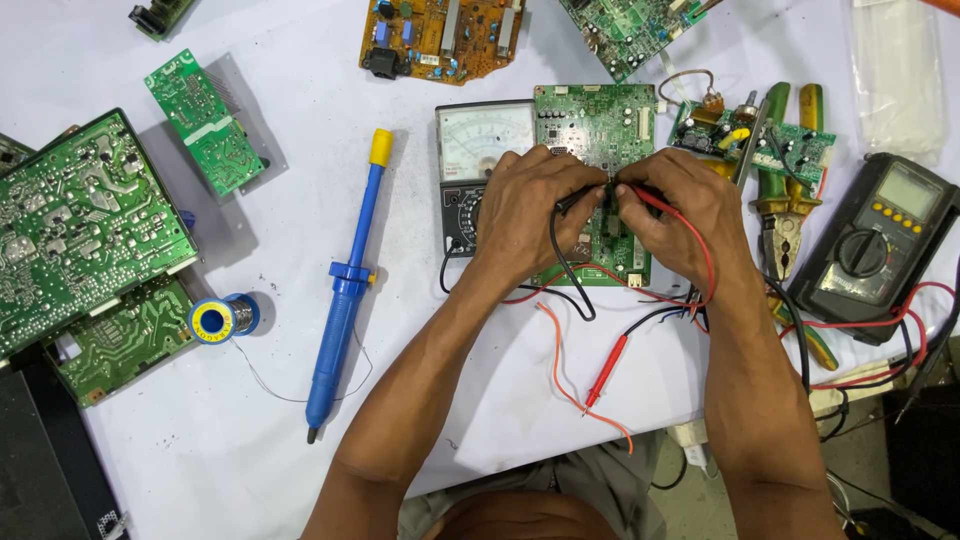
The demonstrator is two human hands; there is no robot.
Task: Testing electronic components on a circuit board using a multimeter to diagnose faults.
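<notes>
A person's left hand [525, 205] pinches a black test probe [580, 198] and the right hand [680, 215] pinches a red test probe [650, 197], both tips meeting over a green circuit board [600, 130] that lies near the middle of the far half of the white tabletop [250, 420]. Both hands are closed around their probes, with fingers curled tight. An analogue meter [478, 150] with a pale dial sits touching the board's left side, partly under the left hand. A blue desoldering pump [345, 290] with a yellow cap lies left of the meter, and a spool of solder wire [222, 320] rests nearer the left edge beside several green boards [85, 225]. Towards the right edge, a dark digital multimeter [878, 245] sits beside green-handled pliers [785, 200]. A spare red probe [607, 368] and loose leads trail towards the near edge. An orange-brown board [440, 38] lies at the far edge.
</notes>
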